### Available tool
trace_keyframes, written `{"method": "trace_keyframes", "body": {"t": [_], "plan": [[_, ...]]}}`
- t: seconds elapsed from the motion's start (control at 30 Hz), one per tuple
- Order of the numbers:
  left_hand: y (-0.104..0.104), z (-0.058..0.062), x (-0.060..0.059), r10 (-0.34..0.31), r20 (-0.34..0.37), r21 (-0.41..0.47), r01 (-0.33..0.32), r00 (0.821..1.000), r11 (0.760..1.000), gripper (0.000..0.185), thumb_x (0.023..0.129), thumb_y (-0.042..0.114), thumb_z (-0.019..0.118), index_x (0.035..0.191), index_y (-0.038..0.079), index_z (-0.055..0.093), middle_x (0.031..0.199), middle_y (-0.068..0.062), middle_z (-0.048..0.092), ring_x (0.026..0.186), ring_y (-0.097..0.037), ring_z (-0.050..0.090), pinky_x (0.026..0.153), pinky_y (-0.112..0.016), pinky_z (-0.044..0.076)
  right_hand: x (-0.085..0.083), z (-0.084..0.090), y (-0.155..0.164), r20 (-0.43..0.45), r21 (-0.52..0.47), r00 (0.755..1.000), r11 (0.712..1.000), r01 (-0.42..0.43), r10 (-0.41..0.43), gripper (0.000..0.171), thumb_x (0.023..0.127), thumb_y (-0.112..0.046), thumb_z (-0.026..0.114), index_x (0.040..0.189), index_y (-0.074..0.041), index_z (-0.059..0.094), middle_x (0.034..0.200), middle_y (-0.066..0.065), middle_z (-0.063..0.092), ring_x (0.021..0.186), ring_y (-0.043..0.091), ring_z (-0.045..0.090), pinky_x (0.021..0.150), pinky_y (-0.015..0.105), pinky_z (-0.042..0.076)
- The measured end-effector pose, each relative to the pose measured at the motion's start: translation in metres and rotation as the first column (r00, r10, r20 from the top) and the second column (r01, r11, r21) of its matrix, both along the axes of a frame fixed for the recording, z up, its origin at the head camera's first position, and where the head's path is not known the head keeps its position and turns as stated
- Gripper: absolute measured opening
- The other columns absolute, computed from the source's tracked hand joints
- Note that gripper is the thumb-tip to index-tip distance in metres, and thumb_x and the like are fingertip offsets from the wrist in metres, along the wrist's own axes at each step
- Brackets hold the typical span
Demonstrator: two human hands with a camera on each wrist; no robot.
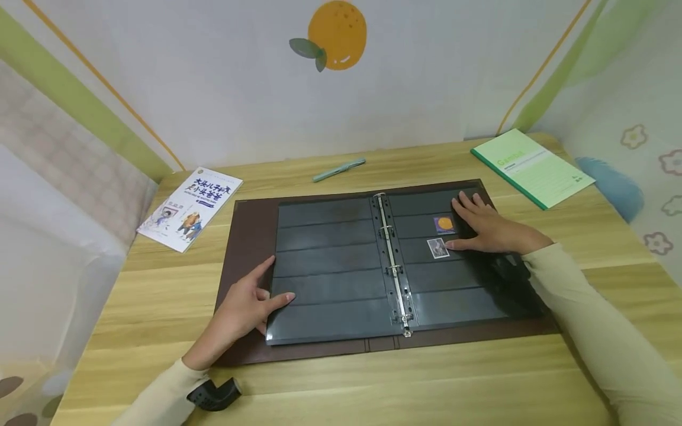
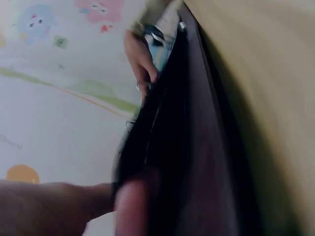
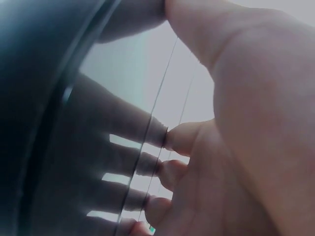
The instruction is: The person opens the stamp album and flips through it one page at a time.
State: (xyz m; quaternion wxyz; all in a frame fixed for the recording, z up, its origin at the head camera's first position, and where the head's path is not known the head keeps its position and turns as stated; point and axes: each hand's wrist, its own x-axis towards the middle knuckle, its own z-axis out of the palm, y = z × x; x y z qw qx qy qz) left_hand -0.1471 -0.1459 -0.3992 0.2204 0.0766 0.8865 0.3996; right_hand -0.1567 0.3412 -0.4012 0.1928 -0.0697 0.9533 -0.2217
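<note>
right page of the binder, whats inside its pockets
Two stamps show in the right page: an orange-and-purple stamp in the second strip, a grey picture stamp below it. The right hand lies flat beside them, hiding part of those strips.

Soft, even light with wide-angle bending at the head view's edges; both wrist views are blurred.

Wooden desk (image 1: 160,307) against white orange-printed wall (image 1: 224,83).
</note>
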Motion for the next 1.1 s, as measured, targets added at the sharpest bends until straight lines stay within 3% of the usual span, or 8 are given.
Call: {"method": "trace_keyframes", "body": {"t": [0.17, 0.27, 0.5, 0.6, 0.7, 0.8, 0.9, 1.1], "plan": [[0.003, 0.006, 0.002, -0.1, -0.116, -0.223, 0.072, 0.988, 0.972, 0.089, 0.092, 0.038, 0.074, 0.161, 0.01, 0.025, 0.044, 0.001, 0.054, 0.031, -0.013, 0.053, 0.038, -0.033, 0.048, 0.001, 0.0, -0.001, -0.016, -0.004, 1.0, 1.0, 0.004, -0.004, 0.112, 0.09, -0.051, 0.071, 0.16, 0.005, 0.005, 0.166, 0.03, -0.008, 0.151, 0.054, -0.015, 0.118, 0.071, 0.0], [0.009, 0.011, 0.006, -0.174, -0.24, -0.368, 0.076, 0.955, 0.927, 0.086, 0.09, 0.042, 0.075, 0.157, 0.007, 0.033, 0.043, 0.002, 0.048, 0.031, -0.009, 0.045, 0.037, -0.029, 0.037, 0.001, 0.004, -0.001, -0.021, 0.01, 1.0, 1.0, 0.007, -0.007, 0.113, 0.089, -0.054, 0.071, 0.16, 0.004, 0.005, 0.167, 0.03, -0.007, 0.151, 0.054, -0.014, 0.119, 0.07, 0.001], [0.047, 0.016, 0.017, -0.409, -0.526, -0.481, 0.136, 0.745, 0.866, 0.065, 0.082, 0.044, 0.082, 0.135, 0.011, 0.064, 0.054, 0.002, 0.05, 0.044, -0.008, 0.033, 0.04, -0.022, 0.021, 0.003, 0.002, 0.003, -0.073, 0.069, 0.997, 0.998, 0.004, 0.001, 0.113, 0.087, -0.058, 0.071, 0.159, 0.006, 0.013, 0.166, 0.032, 0.002, 0.151, 0.057, -0.004, 0.117, 0.072, 0.011], [0.062, 0.014, 0.02, -0.524, -0.541, -0.498, 0.251, 0.657, 0.83, 0.07, 0.079, 0.051, 0.081, 0.136, 0.013, 0.064, 0.085, -0.002, 0.064, 0.066, -0.013, 0.048, 0.054, -0.024, 0.036, 0.003, -0.001, 0.005, -0.105, 0.051, 0.994, 0.999, 0.004, 0.001, 0.109, 0.089, -0.058, 0.07, 0.159, 0.005, 0.016, 0.167, 0.031, 0.005, 0.152, 0.055, 0.001, 0.117, 0.072, 0.015], [0.071, 0.008, 0.021, -0.6, -0.528, -0.5, 0.351, 0.601, 0.791, 0.083, 0.076, 0.058, 0.08, 0.144, 0.016, 0.057, 0.128, -0.014, 0.061, 0.112, -0.031, 0.056, 0.089, -0.041, 0.048, 0.002, 0.001, 0.01, -0.171, 0.01, 0.985, 1.0, 0.021, -0.019, 0.101, 0.092, -0.049, 0.07, 0.158, 0.006, 0.018, 0.165, 0.032, 0.014, 0.151, 0.053, 0.012, 0.115, 0.07, 0.022], [0.077, 0.003, 0.018, -0.639, -0.477, -0.469, 0.44, 0.604, 0.766, 0.095, 0.074, 0.062, 0.078, 0.154, 0.021, 0.045, 0.16, -0.021, 0.036, 0.151, -0.047, 0.025, 0.112, -0.07, 0.029, 0.002, 0.007, 0.021, -0.241, -0.019, 0.966, 0.996, 0.091, -0.093, 0.095, 0.093, -0.043, 0.071, 0.158, 0.007, 0.021, 0.156, 0.036, 0.025, 0.142, 0.054, 0.024, 0.11, 0.07, 0.029], [0.08, 0.0, 0.017, -0.668, -0.399, -0.439, 0.509, 0.628, 0.741, 0.104, 0.073, 0.064, 0.078, 0.159, 0.025, 0.034, 0.169, -0.019, 0.015, 0.156, -0.048, 0.004, 0.115, -0.077, 0.011, 0.0, 0.011, 0.031, -0.265, -0.043, 0.945, 0.982, 0.184, -0.189, 0.093, 0.093, -0.043, 0.071, 0.156, 0.008, 0.025, 0.145, 0.04, 0.034, 0.131, 0.055, 0.033, 0.102, 0.069, 0.035], [0.082, -0.003, 0.016, -0.692, -0.305, -0.432, 0.553, 0.654, 0.712, 0.108, 0.073, 0.064, 0.078, 0.161, 0.028, 0.026, 0.171, -0.015, 0.007, 0.156, -0.047, -0.002, 0.115, -0.078, 0.005, -0.004, 0.016, 0.04, -0.21, -0.102, 0.943, 0.965, 0.242, -0.259, 0.091, 0.094, -0.041, 0.071, 0.152, 0.014, 0.028, 0.132, 0.04, 0.046, 0.12, 0.053, 0.049, 0.093, 0.064, 0.045]]}}
